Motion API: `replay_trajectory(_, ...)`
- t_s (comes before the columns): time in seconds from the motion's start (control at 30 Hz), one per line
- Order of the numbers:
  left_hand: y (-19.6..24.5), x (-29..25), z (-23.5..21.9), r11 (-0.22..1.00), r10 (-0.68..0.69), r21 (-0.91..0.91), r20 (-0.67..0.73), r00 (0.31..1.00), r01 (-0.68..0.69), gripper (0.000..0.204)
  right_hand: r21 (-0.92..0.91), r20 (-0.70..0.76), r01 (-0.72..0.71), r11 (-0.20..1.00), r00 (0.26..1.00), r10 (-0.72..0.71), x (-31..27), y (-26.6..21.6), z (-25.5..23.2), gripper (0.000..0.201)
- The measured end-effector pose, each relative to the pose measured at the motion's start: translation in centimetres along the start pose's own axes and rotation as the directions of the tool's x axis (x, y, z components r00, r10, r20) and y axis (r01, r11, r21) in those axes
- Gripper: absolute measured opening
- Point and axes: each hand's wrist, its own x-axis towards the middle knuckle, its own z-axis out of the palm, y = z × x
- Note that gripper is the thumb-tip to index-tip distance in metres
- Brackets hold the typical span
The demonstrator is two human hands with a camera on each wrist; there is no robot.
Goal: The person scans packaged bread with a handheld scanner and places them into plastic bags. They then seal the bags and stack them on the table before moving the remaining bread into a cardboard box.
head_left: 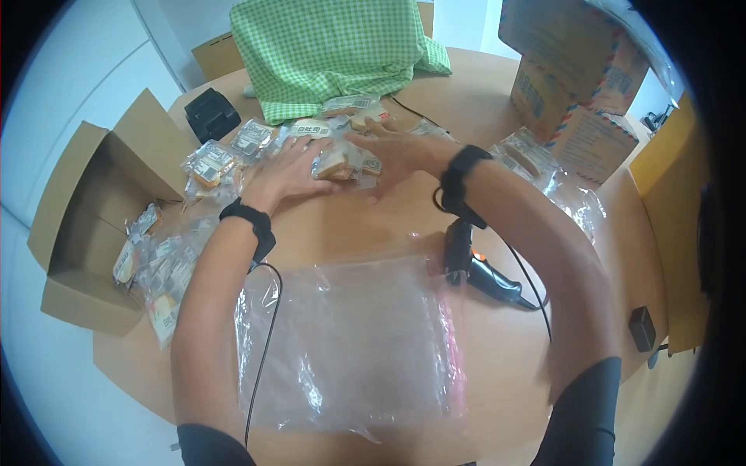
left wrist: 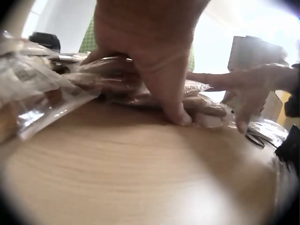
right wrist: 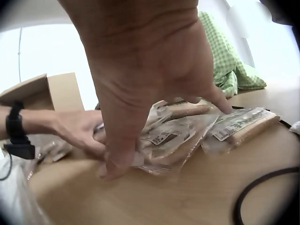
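Both hands are at a pile of clear-wrapped bread packets (head_left: 334, 165) toward the back of the table. My left hand (head_left: 291, 171) lies over the pile's left side, fingers spread; in the left wrist view this hand (left wrist: 145, 56) has its thumb down by the tabletop against the wrapped packets (left wrist: 112, 79). On the pile's right side is my right hand (head_left: 396, 151), its fingers spread. The right wrist view shows that hand (right wrist: 145, 79) above packets (right wrist: 173, 140), its thumb low at their near edge. Whether either hand grips a packet cannot be told.
A large clear bag (head_left: 350, 342) lies flat in front. Right of it is a black handheld device (head_left: 489, 276) with a cable. An open carton (head_left: 101, 210) stands left beside more packets (head_left: 167, 272). Behind are a green checked cloth (head_left: 326, 54) and, right, cardboard boxes (head_left: 575, 70).
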Motion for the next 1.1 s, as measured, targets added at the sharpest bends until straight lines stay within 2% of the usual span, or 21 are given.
replay_trajectory(0.03,-0.2,-0.2,0.1,1.000,0.004,-0.001,0.010,1.000,-0.004,0.104,-0.067,0.006,0.035,0.997,0.999,-0.034,1.0,0.2,0.6,0.136)
replay_trajectory(0.1,-0.2,-1.2,0.2,0.992,0.115,0.065,-0.074,0.991,-0.111,0.074,-0.119,0.019,0.057,0.991,0.998,-0.055,2.5,0.7,1.4,0.130)
replay_trajectory(0.17,0.6,-2.1,0.0,0.981,0.190,0.070,-0.137,0.972,-0.182,0.063,-0.087,-0.003,0.193,0.977,0.981,-0.194,2.8,0.7,0.7,0.104)
replay_trajectory(0.2,1.0,-2.5,-0.4,0.969,0.245,0.082,-0.207,0.947,-0.233,0.054,-0.087,0.004,0.178,0.980,0.984,-0.178,2.7,0.3,0.7,0.104)
replay_trajectory(0.27,0.9,-2.6,-1.2,0.958,0.285,0.090,-0.237,0.929,-0.271,0.043,-0.237,-0.128,0.141,0.961,0.976,-0.175,2.5,-0.4,1.5,0.075)
replay_trajectory(0.33,1.1,-2.3,-3.8,0.942,0.335,0.084,-0.297,0.894,-0.325,0.035,-0.339,-0.491,0.278,0.899,0.763,-0.421,2.7,1.6,1.6,0.064)
replay_trajectory(0.37,2.2,-2.4,-5.9,0.936,0.347,0.071,-0.331,0.877,-0.344,0.031,-0.239,-0.521,0.260,0.936,0.779,-0.349,0.6,1.1,-0.2,0.053)
replay_trajectory(0.4,3.3,-2.6,-7.7,0.962,0.274,0.114,-0.347,0.897,-0.250,0.036,-0.136,-0.545,0.238,0.962,0.792,-0.274,-2.3,-0.1,-3.5,0.042)
replay_trajectory(0.43,3.6,-2.3,-8.9,0.928,0.371,0.212,-0.434,0.821,-0.308,0.044,-0.118,-0.544,0.221,0.968,0.801,-0.249,-4.6,-0.1,-6.2,0.045)
replay_trajectory(0.47,6.1,-2.7,-11.3,0.951,0.310,0.148,-0.431,0.848,-0.272,0.050,-0.089,-0.541,0.202,0.975,0.813,-0.218,-7.1,-0.2,-8.3,0.048)
replay_trajectory(0.57,15.2,-4.0,-15.0,0.914,0.370,0.072,-0.552,0.747,-0.400,0.055,-0.130,-0.706,0.198,0.972,0.670,-0.231,-19.6,-0.2,-11.6,0.042)
replay_trajectory(0.7,29.1,-1.6,-11.7,0.741,0.572,0.172,-0.669,0.474,-0.649,0.039,-0.181,-0.805,-0.164,0.970,0.591,-0.050,-35.8,0.6,-8.2,0.063)
replay_trajectory(0.73,32.2,-0.1,-9.4,0.726,0.554,0.138,-0.698,0.454,-0.674,0.032,-0.135,-0.816,-0.223,0.965,0.577,0.020,-38.8,1.1,-6.1,0.064)
replay_trajectory(0.77,35.3,0.3,-7.6,0.702,0.552,0.029,-0.654,0.517,-0.712,0.035,-0.012,-0.786,-0.274,0.962,0.597,0.161,-41.3,1.9,-3.8,0.068)
replay_trajectory(0.8,38.6,1.6,-4.4,0.745,0.542,0.051,-0.629,0.558,-0.666,0.036,0.107,-0.738,-0.329,0.938,0.606,0.296,-43.6,2.9,-1.4,0.072)
replay_trajectory(0.93,46.1,2.1,3.7,0.747,0.512,-0.104,-0.541,0.667,-0.657,0.036,0.349,-0.564,-0.417,0.840,0.622,0.543,-48.5,7.2,6.3,0.081)
replay_trajectory(0.97,47.1,2.2,5.3,0.779,0.544,-0.077,-0.410,0.732,-0.622,0.054,0.352,-0.573,-0.392,0.850,0.628,0.527,-49.3,7.2,6.8,0.081)
replay_trajectory(1.0,46.6,1.7,6.2,0.788,0.539,-0.065,-0.406,0.738,-0.612,0.054,0.298,-0.429,-0.457,0.838,0.720,0.545,-50.2,7.0,6.8,0.085)
replay_trajectory(1.03,46.0,1.0,6.9,0.736,0.555,-0.120,-0.455,0.696,-0.666,0.067,0.230,-0.266,-0.516,0.825,0.782,0.563,-51.0,6.9,6.3,0.089)
replay_trajectory(1.07,45.6,0.1,7.2,0.675,0.565,-0.171,-0.505,0.652,-0.718,0.079,0.120,-0.007,-0.635,0.763,0.768,0.641,-51.7,6.9,4.8,0.095)
replay_trajectory(1.1,43.6,-2.2,4.2,0.666,0.679,-0.138,-0.294,0.673,-0.733,0.100,0.027,-0.077,-0.599,0.800,0.797,0.599,-51.3,5.7,2.9,0.088)
